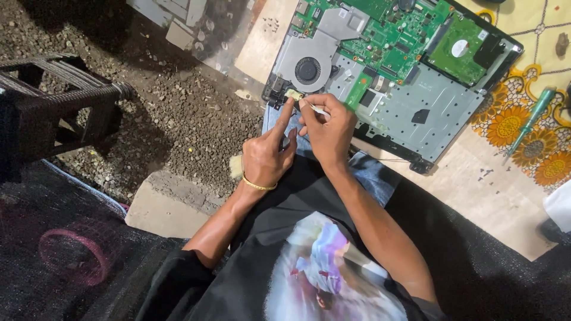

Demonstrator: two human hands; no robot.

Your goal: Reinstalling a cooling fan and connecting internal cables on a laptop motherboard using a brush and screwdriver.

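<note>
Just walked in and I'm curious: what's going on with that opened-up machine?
A person works on an opened laptop resting across their lap, its green circuit board and round fan exposed. The left hand points a finger at a small part on the corner near the fan. The right hand holds a thin light-coloured tool at the same spot. A green screwdriver lies on the flowered cloth.

A green-handled screwdriver [530, 122] lies on a patterned cloth with yellow flowers [523, 128], well to the right of the hands. Left of the hands the ground is dark gravel [178, 119], with a black woven stool [56, 101] standing on it farther left. Just below the gravel sits a pale concrete slab [157, 205]. Up and left of the hands lie grey and clear plastic scraps [190, 27]. A pink ring [74, 252] shows under dark mesh at lower left.
</note>
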